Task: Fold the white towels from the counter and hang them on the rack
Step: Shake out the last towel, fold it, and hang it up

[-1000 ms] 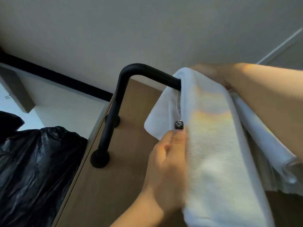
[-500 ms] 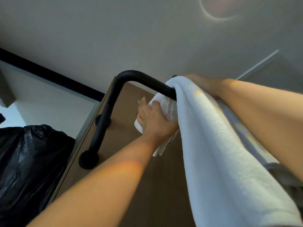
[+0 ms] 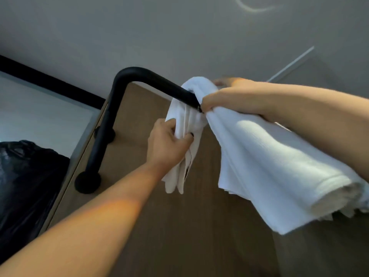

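A folded white towel [image 3: 265, 156] is draped over the black bar of the rack [image 3: 139, 76], which is fixed to a wooden wall panel [image 3: 139, 124]. Its back half [image 3: 189, 124] hangs behind the bar against the panel, and its front half hangs toward me on the right. My left hand [image 3: 167, 142] grips the back half below the bar. My right hand [image 3: 223, 96] pinches the towel at the top, right where it crosses the bar. The bar's right part is hidden by the towel and my arm.
A black plastic bag [image 3: 26, 186] bulges at the lower left beside the panel's edge. A grey ceiling [image 3: 179, 27] fills the top of the view. A black strip [image 3: 50, 82] runs along the wall at the left.
My left hand has slid down the towel's back half and now grips it lower. The front half has bunched narrower and swung right. My right hand now pinches the towel at the bar.
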The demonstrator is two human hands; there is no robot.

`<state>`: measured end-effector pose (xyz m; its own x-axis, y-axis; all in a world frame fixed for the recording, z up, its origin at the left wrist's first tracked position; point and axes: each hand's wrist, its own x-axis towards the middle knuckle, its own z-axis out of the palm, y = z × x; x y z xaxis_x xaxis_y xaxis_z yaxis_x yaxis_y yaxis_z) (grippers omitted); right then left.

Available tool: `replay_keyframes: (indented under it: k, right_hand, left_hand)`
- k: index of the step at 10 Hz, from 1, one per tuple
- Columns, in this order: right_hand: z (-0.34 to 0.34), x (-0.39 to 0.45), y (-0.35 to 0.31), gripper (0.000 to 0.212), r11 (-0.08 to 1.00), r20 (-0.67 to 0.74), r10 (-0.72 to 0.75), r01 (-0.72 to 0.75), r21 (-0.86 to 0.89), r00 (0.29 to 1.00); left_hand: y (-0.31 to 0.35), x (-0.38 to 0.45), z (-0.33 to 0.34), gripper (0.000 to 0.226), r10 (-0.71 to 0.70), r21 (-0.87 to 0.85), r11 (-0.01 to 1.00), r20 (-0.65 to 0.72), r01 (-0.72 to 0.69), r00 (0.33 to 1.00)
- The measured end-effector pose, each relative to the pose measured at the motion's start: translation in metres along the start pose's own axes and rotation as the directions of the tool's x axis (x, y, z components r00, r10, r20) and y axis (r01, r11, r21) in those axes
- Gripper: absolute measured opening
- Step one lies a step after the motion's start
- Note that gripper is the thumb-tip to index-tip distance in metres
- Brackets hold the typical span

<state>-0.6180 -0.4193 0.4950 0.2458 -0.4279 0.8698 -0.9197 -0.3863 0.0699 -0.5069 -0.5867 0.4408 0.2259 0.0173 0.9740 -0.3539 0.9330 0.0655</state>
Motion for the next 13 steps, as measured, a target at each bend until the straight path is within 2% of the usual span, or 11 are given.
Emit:
replay_keyframes:
  k: [1, 3, 4, 5, 7, 8, 9, 10, 11, 12, 13]
  right_hand:
    - [-0.010, -0.008, 0.003, 0.017, 0.999, 0.071, 0.052, -0.052, 0.005, 0.996]
    - [-0.020, -0.037, 0.003, 0.028, 0.994, 0.043, 0.055, -0.051, -0.092, 0.998]
    - [-0.022, -0.046, 0.008, 0.047, 0.991, 0.037, 0.085, -0.081, -0.111, 0.996]
    - [-0.022, -0.052, 0.007, 0.044, 0.994, 0.053, 0.081, -0.077, -0.076, 0.995]
    - [-0.031, -0.063, -0.006, 0.035, 0.937, -0.050, 0.253, -0.258, -0.236, 0.966]
    - [-0.025, -0.056, -0.020, 0.031, 0.895, -0.097, 0.249, -0.268, -0.358, 0.964]
    - [-0.021, -0.041, -0.030, 0.026, 0.868, -0.091, 0.247, -0.262, -0.422, 0.965]
    - [-0.023, -0.023, -0.043, 0.028, 0.852, -0.092, 0.266, -0.279, -0.442, 0.960]
    - [-0.031, -0.007, -0.052, 0.024, 0.823, -0.113, 0.272, -0.292, -0.487, 0.956]
    - [-0.035, 0.003, -0.052, 0.018, 0.800, -0.155, 0.240, -0.286, -0.527, 0.958]
    - [-0.039, 0.013, -0.045, 0.013, 0.778, -0.228, 0.213, -0.306, -0.548, 0.950]
  left_hand:
    - [0.003, -0.004, -0.005, 0.031, -0.002, 0.043, 0.999, 0.004, 0.002, 1.000]
    - [0.022, -0.028, -0.012, 0.039, -0.142, 0.012, 0.990, -0.008, 0.142, 0.990]
    - [0.027, -0.033, -0.015, 0.041, -0.176, -0.055, 0.983, 0.019, 0.177, 0.984]
    - [0.020, -0.031, -0.016, 0.039, -0.153, -0.080, 0.984, 0.049, 0.157, 0.987]
    - [0.006, -0.027, -0.026, 0.027, -0.114, 0.159, 0.982, 0.084, 0.100, 0.990]
    - [0.005, -0.032, -0.034, 0.040, -0.020, 0.459, 0.888, 0.064, -0.012, 0.998]
    - [0.012, -0.034, -0.037, 0.057, 0.085, 0.596, 0.786, 0.159, -0.164, 0.984]
    - [0.021, -0.029, -0.034, 0.063, 0.029, 0.597, 0.786, 0.224, -0.161, 0.974]
    - [0.030, -0.019, -0.034, 0.060, -0.050, 0.507, 0.860, 0.208, -0.064, 0.977]
    - [0.035, -0.014, -0.033, 0.048, -0.107, 0.257, 0.965, 0.245, 0.042, 0.964]
    - [0.040, -0.017, -0.038, 0.048, -0.057, 0.219, 0.976, 0.348, -0.021, 0.936]
